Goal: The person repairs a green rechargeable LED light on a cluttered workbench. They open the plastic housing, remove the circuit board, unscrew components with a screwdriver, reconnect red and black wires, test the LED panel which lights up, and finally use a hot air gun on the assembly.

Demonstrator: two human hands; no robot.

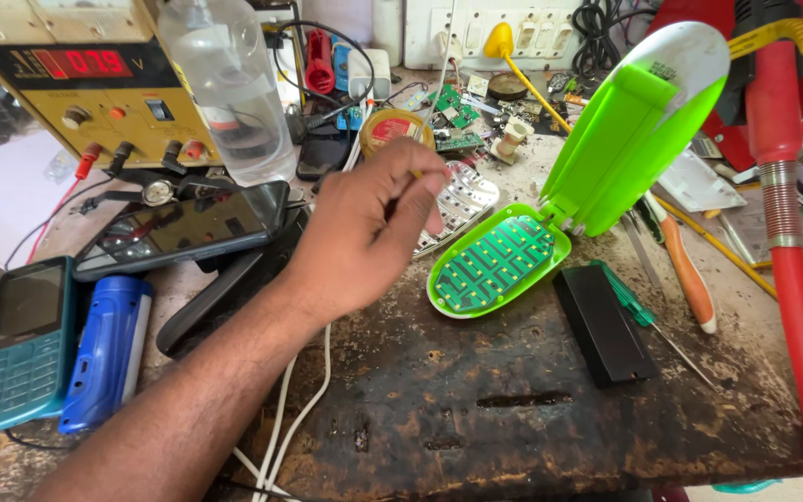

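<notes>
Above the scorched bench, the left hand [364, 232] pinches a thin rod [414, 173] — possibly solder wire.

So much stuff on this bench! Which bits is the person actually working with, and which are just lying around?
In use:
left hand, pinching a thin wire
open green lamp
its circuit board
shiny reflector

Lying about:
two phones
plastic bottle
black box
screwdrivers
</notes>
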